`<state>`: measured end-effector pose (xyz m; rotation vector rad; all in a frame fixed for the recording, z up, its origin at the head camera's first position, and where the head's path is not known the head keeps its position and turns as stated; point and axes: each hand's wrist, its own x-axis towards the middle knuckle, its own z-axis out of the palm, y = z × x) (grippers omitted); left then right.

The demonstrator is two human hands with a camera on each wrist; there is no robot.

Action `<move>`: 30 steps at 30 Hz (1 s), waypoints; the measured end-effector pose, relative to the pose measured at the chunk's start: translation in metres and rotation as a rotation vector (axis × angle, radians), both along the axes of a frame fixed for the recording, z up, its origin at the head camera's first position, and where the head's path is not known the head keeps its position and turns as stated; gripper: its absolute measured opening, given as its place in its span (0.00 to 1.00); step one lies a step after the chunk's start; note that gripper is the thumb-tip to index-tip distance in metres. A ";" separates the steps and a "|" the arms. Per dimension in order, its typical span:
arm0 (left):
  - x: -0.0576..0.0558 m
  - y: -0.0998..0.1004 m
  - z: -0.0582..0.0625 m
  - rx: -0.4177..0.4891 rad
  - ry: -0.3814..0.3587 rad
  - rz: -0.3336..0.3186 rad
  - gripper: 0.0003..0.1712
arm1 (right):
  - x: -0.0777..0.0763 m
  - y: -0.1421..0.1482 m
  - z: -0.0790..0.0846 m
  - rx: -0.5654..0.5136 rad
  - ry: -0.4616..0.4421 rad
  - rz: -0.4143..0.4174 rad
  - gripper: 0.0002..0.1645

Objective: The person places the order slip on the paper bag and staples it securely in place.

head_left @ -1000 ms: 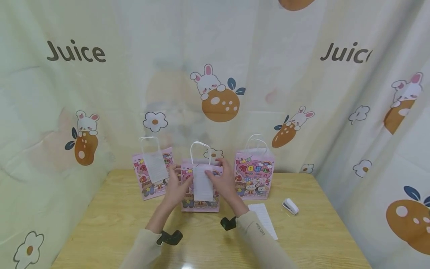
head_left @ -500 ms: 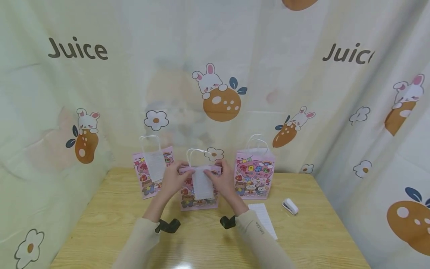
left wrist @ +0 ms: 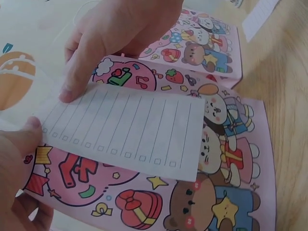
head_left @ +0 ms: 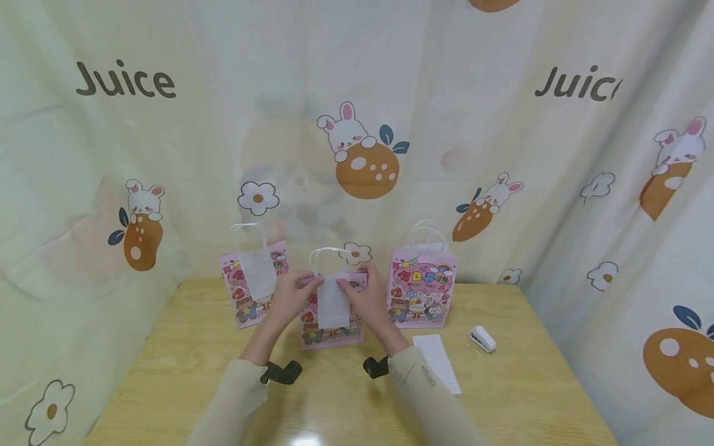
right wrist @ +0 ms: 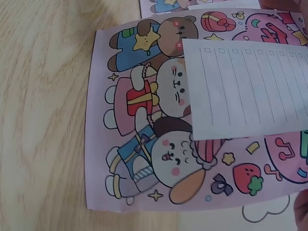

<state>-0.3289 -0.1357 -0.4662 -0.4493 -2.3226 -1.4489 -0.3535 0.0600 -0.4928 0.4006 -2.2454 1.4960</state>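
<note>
Left wrist view, unlike head: checkboxes [left wrist: 129, 155] on slip [left wrist: 130, 125] tight in left grip [head_left: 292, 295] and right grip [head_left: 370, 297].

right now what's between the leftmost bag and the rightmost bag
In the head view, a third pink bag with a lined white slip over its front, held by the left hand and right hand.

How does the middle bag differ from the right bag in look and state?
The middle bag has a lined paper over its front; the right bag's front is uncovered. The left hand and right hand hold the middle bag; the right bag stands unheld. The middle bag is nearer the head camera than the right bag. Both are pink, with cartoon animals.
</note>
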 end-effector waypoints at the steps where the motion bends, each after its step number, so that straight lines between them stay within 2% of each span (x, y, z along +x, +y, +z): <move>1: 0.001 0.000 -0.001 0.010 0.003 0.000 0.08 | 0.001 0.001 0.000 -0.002 -0.023 0.013 0.30; 5: 0.004 0.000 -0.005 0.014 -0.006 0.001 0.05 | 0.013 0.011 -0.004 0.044 -0.118 0.006 0.40; 8: 0.004 -0.001 -0.006 0.000 0.010 -0.006 0.05 | 0.026 0.028 -0.002 0.095 -0.103 -0.036 0.42; 10: 0.002 -0.001 -0.005 0.004 0.013 -0.009 0.06 | 0.034 0.044 0.001 0.097 -0.048 -0.039 0.38; 13: 0.000 0.000 -0.004 0.019 0.000 -0.011 0.06 | 0.044 0.074 0.001 0.114 0.074 -0.067 0.25; 16: 0.000 0.000 -0.003 0.025 -0.029 -0.012 0.06 | 0.051 0.111 -0.003 0.098 0.162 -0.145 0.14; 19: -0.002 -0.001 -0.003 0.029 -0.048 -0.013 0.06 | 0.054 0.149 -0.008 0.083 0.184 -0.268 0.08; 22: -0.004 -0.001 -0.002 0.038 -0.056 -0.015 0.07 | 0.053 0.182 -0.010 0.100 0.110 -0.387 0.03; 25: -0.007 -0.002 0.000 0.052 -0.082 -0.011 0.09 | 0.047 0.212 -0.019 0.157 -0.012 -0.494 0.07; 28: -0.008 -0.002 0.001 0.063 -0.099 -0.003 0.09 | 0.045 0.241 -0.033 0.221 -0.152 -0.541 0.13; 30: -0.007 -0.001 0.002 0.071 -0.110 -0.002 0.09 | 0.048 0.257 -0.043 0.261 -0.245 -0.540 0.19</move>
